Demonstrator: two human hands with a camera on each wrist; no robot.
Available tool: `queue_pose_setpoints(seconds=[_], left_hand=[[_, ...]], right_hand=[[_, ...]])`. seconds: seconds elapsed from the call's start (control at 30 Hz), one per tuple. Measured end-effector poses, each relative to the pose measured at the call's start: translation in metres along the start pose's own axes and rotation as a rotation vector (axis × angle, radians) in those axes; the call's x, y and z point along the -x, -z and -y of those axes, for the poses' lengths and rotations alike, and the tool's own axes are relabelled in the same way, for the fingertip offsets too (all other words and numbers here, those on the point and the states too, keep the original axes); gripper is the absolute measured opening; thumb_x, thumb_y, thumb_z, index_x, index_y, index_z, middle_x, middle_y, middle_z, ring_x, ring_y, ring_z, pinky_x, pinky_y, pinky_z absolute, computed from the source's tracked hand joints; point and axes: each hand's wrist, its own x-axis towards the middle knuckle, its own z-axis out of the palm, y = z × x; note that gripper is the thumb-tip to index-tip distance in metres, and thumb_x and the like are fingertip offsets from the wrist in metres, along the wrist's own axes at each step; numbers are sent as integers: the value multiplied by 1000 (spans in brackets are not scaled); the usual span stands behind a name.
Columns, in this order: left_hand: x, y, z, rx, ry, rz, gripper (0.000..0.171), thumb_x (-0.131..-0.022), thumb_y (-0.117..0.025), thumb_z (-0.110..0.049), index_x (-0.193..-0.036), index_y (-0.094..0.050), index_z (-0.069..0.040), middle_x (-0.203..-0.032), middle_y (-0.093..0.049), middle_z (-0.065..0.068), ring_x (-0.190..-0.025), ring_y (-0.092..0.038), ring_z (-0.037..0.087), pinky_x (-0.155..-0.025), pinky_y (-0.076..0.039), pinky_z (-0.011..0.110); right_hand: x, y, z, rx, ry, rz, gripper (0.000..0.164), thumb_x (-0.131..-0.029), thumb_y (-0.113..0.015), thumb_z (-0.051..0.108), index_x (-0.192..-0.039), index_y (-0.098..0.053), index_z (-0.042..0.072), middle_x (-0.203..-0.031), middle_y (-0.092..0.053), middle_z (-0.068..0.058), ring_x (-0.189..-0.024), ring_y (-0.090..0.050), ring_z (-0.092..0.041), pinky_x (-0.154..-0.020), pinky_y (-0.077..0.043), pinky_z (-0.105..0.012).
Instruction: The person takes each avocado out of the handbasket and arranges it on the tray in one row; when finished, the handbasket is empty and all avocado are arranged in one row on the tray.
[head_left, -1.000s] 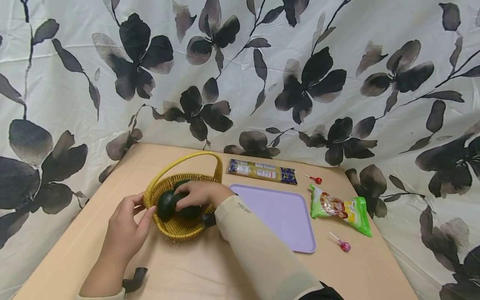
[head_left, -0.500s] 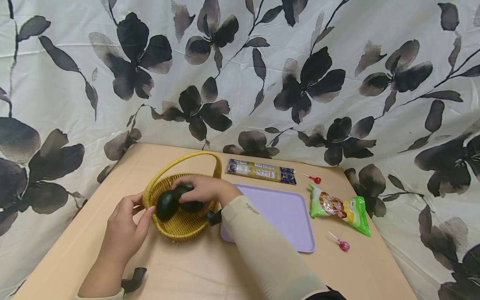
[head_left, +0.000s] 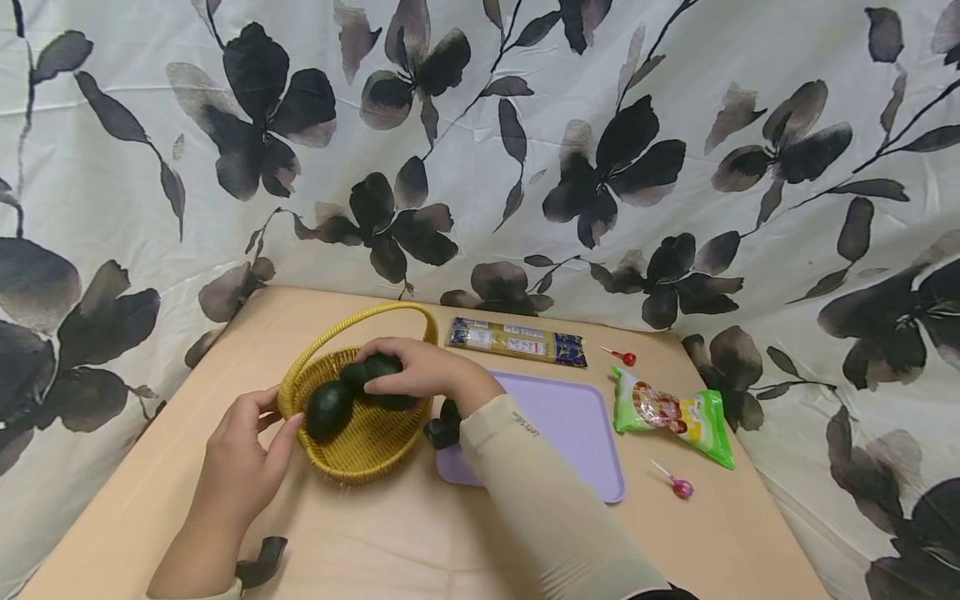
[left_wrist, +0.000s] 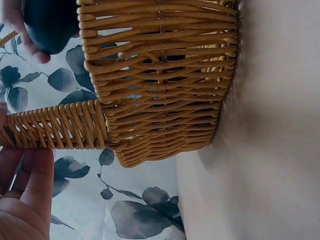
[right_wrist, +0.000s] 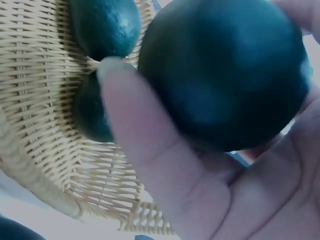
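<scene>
A yellow wicker basket with a tall arched handle stands on the table's left half. My left hand pinches the foot of the handle at the basket's left side. Above the basket's right part, my right hand grips a dark green avocado, thumb on one side and fingers round the other. Two more avocados lie inside: one near the left wall, the other partly hidden behind my thumb in the right wrist view.
A lilac tray lies right of the basket, partly under my right forearm. Behind it is a long clear packet with blue ends. Farther right are a red lollipop, a green snack bag and a pink lollipop.
My right hand has lifted the avocado up from among the others and shifted slightly right. My left hand stays on the basket's handle.
</scene>
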Motion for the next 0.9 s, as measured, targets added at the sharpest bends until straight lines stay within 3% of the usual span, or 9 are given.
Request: queue_pose_setpoints(seconds=[0.07,0.17,0.6,0.9], left_hand=[[0,1,0,0,11,4,48,-86,-77,3,-127,-53,6,-121,-63,18,-108,-67,39,-98,-31,-10],[-1,1,0,-1,20,13,48,-87,-76,3,-128,-53,6,-122,-63,18,-109,-67,39,-98,-31,-10],[-3,1,0,-1,33,19,49,-86,-77,3,-129,-52,6,-122,-63,18,-109,-67,39,-97,-30,-10],[-4,2,1,6,-4,1,48,-85,-77,6,-127,-53,7,-120,-64,19,-106,-67,39,-98,-33,-9]], right_hand=[[2,3,-1,44,32,-18,50,-91,-77,35,-137,-59,26,-135,-57,8,-112,-57,-12,-92,-54,-24],[7,8,-2,34,34,-21,58,-86,-82,32,-138,-58,25,-133,-56,10,-109,-59,-13,-91,-55,-25],[37,22,-8,-12,-7,-85,48,-89,-77,28,-134,-60,33,-128,-61,5,-105,-63,-17,-85,-60,-28],[52,27,-19,-44,-52,-161,48,-86,-80,28,-132,-66,36,-128,-62,3,-107,-63,-22,-82,-62,-30]])
